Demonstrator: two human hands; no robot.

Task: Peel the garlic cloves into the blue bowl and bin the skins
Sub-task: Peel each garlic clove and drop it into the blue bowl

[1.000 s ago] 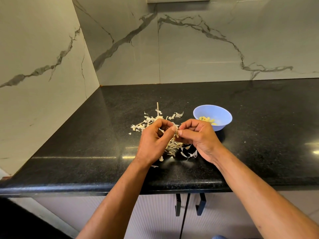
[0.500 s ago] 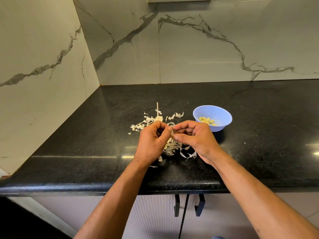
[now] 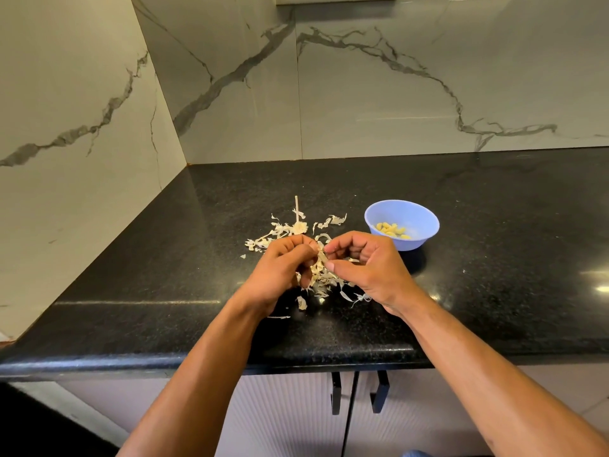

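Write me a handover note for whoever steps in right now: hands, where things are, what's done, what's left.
Left hand and right hand: both pinch one garlic clove between them, over the skins, mid-peel.
Blue bowl: on the black counter, right of the hands, with peeled cloves inside.
Skins: loose pile on the counter under and behind the hands.
Done: several cloves peeled.
Left: finish this clove, drop it in the bowl, bin the skins. No bin in view.

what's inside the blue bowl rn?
The blue bowl holds a small heap of peeled garlic cloves against its near side. Its near wall hides the lowest part of the heap, so no exact count.
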